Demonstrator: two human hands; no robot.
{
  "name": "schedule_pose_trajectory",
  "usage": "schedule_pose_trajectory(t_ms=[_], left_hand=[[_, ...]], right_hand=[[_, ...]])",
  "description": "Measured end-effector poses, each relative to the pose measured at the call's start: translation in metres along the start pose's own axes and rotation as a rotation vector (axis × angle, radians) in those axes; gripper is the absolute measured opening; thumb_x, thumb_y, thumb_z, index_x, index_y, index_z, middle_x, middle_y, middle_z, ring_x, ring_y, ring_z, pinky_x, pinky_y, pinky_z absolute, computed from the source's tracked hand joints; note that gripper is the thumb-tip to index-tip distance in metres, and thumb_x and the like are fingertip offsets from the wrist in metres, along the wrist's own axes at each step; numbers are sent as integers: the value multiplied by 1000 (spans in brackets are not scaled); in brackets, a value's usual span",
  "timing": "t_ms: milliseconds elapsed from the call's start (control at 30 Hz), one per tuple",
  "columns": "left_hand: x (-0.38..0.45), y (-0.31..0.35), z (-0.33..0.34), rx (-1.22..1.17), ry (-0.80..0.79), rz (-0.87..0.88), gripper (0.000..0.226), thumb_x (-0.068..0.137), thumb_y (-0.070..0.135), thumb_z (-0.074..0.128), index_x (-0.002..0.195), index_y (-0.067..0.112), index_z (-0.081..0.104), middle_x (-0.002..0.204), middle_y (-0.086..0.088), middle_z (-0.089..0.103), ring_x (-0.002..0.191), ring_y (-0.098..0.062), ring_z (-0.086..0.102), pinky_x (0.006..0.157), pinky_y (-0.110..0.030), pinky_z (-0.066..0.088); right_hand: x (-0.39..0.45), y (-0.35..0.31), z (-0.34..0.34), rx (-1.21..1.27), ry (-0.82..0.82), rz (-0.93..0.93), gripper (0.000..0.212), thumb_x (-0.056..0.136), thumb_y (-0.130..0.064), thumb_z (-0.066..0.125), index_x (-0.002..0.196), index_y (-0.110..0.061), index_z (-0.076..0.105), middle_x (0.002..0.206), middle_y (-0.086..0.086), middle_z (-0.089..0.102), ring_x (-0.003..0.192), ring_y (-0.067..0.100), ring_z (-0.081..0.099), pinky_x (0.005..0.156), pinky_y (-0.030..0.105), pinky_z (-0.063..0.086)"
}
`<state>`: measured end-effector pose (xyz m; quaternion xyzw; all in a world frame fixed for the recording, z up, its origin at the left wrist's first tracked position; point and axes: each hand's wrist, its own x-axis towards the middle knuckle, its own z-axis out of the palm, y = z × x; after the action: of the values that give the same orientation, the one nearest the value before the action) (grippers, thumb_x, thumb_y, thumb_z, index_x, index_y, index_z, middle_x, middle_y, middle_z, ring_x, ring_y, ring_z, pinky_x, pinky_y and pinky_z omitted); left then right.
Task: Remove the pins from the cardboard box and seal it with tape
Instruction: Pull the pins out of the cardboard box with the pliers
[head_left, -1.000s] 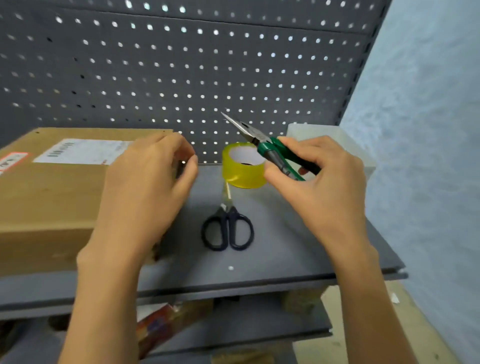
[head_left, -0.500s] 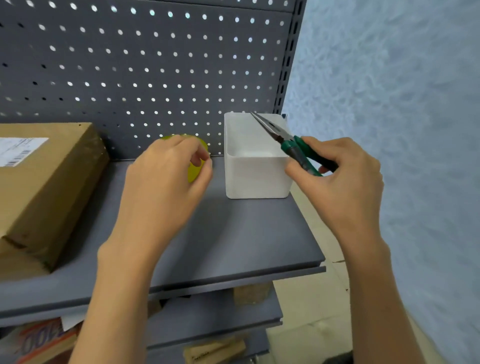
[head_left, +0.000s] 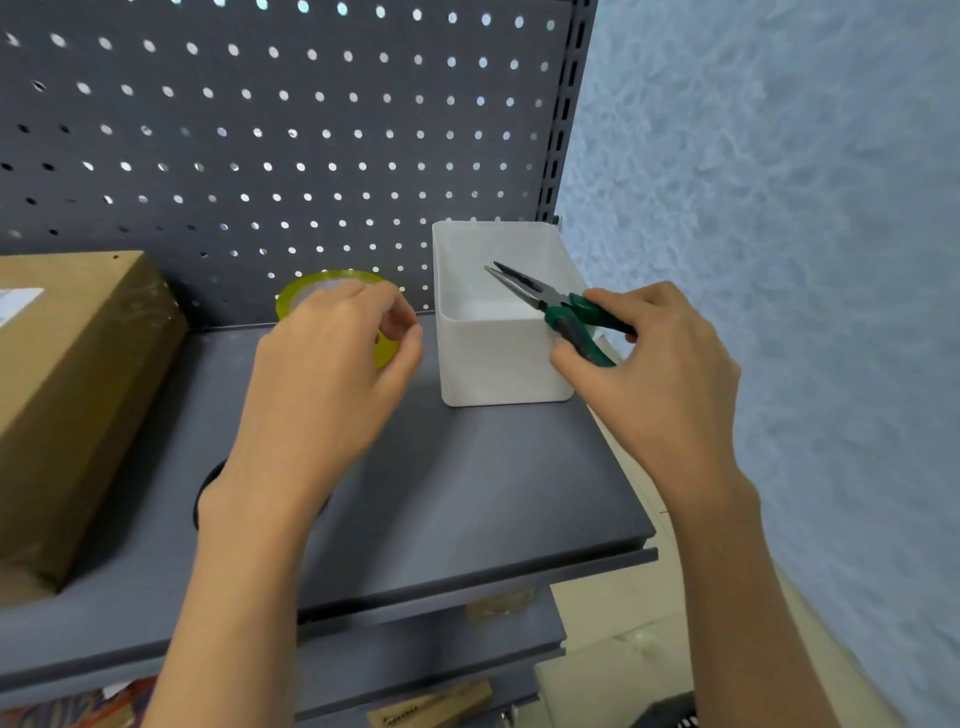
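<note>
Holding green pliers (head_left: 563, 312) nose-first over the white bin (head_left: 498, 358) at the shelf's (head_left: 467, 493) right back corner, the right hand (head_left: 660, 364) probably drops a pin; left hand (head_left: 332, 369) fingertips pinched, contents unclear. Box (head_left: 72, 395) sits at left edge, tape (head_left: 291, 299) behind.

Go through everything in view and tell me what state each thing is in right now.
Pliers: held in right hand, tips slightly apart over the bin.
White bin: upright on the shelf, nothing visible inside.
Tape roll: on the shelf, partly hidden by the left hand.
Cardboard box: closed, resting on the shelf.
Left hand: fingers curled, contents unclear.
</note>
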<state>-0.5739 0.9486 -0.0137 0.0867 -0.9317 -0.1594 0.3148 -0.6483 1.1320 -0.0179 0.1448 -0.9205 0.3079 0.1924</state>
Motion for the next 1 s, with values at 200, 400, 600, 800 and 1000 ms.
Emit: schedule_pose_trajectory(t_ms=[200,400,600,800,1000], left_hand=[[0,-1,-3,-7,7,-15,7,87,21,58,85,16,62,79,8,57,78,-16,51,60,-29,34],[-4,-8,-13,-23,36,-24,16,87,29,52,84,16,62,78,6,57,76,-25,57,62,-38,46],[-17,-20,-28,11,66,-83,18,86,32,50,85,18,62,79,3,61,76,-25,59,66,-45,50],[-40,-28,-31,126,41,-120,16,88,28,53,85,15,62,78,2,59,72,-22,56,58,-34,44],[-52,-31,-36,203,19,-122,6,86,20,63,82,15,62,76,1,59,71,-25,56,54,-27,32]], right_hand=[[-2,-1,2,23,22,6,41,79,-48,61,117,-33,63,110,-7,58,98,19,57,84,42,47],[-7,-14,4,77,69,-16,38,77,-49,64,113,-36,66,106,-12,60,93,11,59,71,29,45],[-23,-47,10,181,27,-60,33,78,-50,63,108,-37,66,97,-12,59,83,11,59,65,29,42],[-56,-73,35,125,-159,20,35,86,-56,48,112,-34,55,93,-12,38,76,13,38,60,30,24],[-68,-78,50,-30,-273,55,42,91,-56,40,122,-29,48,102,-7,39,86,15,46,55,28,21]])
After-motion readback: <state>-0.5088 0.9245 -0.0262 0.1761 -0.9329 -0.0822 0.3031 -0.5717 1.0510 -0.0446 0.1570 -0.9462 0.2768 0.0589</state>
